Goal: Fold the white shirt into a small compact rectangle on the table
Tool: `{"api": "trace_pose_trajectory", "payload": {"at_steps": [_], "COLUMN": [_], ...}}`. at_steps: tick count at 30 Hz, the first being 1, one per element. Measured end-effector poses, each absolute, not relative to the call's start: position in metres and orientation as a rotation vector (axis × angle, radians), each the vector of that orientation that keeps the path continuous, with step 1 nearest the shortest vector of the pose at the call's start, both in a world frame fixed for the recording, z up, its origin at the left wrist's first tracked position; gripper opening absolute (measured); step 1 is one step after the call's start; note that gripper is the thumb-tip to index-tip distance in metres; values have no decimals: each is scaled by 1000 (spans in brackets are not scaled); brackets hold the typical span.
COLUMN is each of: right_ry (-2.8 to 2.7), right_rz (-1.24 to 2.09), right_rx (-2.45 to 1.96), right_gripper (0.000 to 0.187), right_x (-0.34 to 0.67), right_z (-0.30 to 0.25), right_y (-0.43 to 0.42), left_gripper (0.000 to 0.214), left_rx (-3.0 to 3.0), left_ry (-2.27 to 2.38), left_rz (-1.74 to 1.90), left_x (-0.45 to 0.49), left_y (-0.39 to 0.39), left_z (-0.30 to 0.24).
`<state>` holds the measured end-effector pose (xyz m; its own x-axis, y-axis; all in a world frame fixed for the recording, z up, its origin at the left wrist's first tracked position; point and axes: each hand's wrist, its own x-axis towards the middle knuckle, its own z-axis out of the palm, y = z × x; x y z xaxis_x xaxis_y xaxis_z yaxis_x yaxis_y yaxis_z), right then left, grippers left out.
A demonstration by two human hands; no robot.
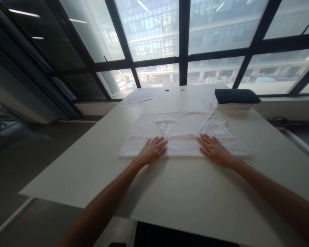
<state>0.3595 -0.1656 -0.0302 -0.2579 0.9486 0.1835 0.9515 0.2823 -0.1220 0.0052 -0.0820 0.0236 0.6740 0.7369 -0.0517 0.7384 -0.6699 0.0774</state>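
Observation:
A white garment, apparently a shirt with a collar (167, 124), lies partly folded on the white table (170, 192). Its near part is turned over into a flat band running left to right. My left hand (152, 150) rests flat on this band, left of the middle, fingers stretched forward. On the right side of the band, my right hand (215, 150) also lies flat with its fingers spread. Neither hand grips the cloth. Creases cross the cloth beyond both hands, and the surface under the palms is hidden.
A stack of folded cloth, dark blue (235, 96) above white, stands at the table's back right. Sheets of paper (138, 97) lie at the back left. Large windows with dark frames (184, 44) rise behind the table. The table's left edge slants toward me.

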Motion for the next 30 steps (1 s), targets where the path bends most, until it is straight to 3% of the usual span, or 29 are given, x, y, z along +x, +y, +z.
{"api": "trace_pose_trajectory", "payload": {"at_steps": [3, 7, 18, 30], "right_ry": [-2290, -2337, -2394, -2346], "right_rz": [-35, 39, 163, -23], "right_rx": [-1725, -1551, -1577, -1857], "right_gripper": [58, 57, 64, 65], "right_x": [347, 323, 309, 420], "right_z": [-20, -9, -20, -25], "right_y": [-169, -159, -134, -148], "left_gripper": [47, 48, 59, 59], "left_rx": [2824, 2846, 2883, 2872], "left_ry": [1305, 1073, 932, 944], "left_rz": [101, 243, 155, 113], "left_x": [24, 63, 86, 88], "left_y": [-87, -84, -81, -76], "left_z": [29, 23, -5, -8]}}
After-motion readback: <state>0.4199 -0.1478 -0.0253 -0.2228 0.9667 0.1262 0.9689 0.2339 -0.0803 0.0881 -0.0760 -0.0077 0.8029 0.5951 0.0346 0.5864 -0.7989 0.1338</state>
